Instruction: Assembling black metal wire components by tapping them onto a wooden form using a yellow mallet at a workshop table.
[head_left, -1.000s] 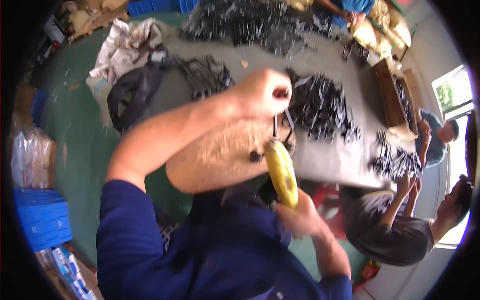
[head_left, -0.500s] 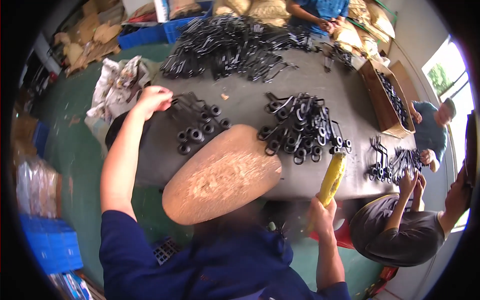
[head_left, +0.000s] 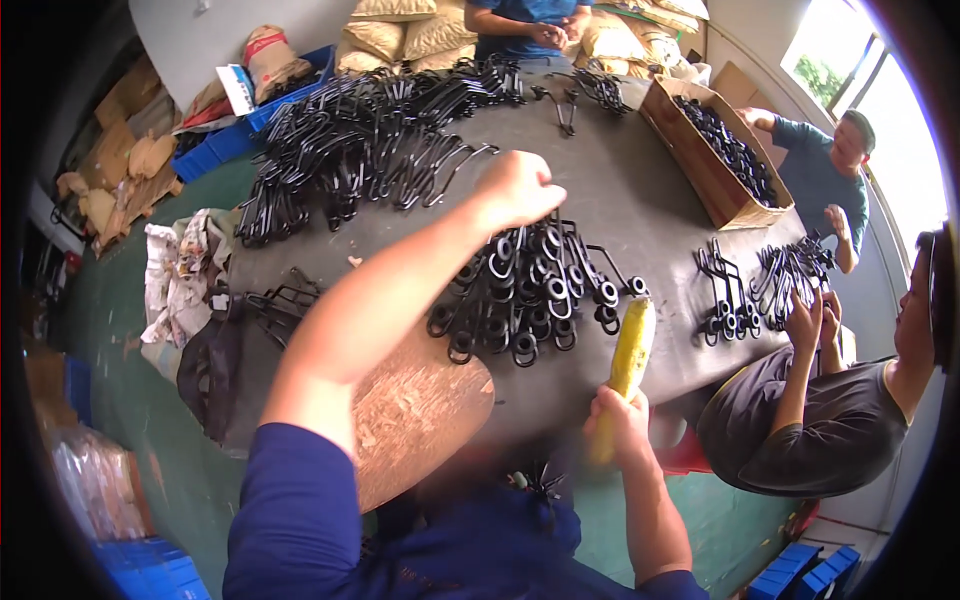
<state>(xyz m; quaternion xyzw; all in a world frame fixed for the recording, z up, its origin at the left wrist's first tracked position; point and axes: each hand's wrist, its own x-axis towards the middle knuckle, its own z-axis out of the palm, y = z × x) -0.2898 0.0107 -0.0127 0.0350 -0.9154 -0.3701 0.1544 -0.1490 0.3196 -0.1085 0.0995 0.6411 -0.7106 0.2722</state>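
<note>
A cardboard box full of black metal parts is set on the far right of the bench. Stuffed sacks are piled behind. Rags are heaped at the left.

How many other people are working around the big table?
3. One in a dark grey shirt at the right edge, one in a teal shirt behind the cardboard box, one in blue at the far end. Others may be hidden.

The left hand has swung from the table's left edge to above the black hooks.
</note>
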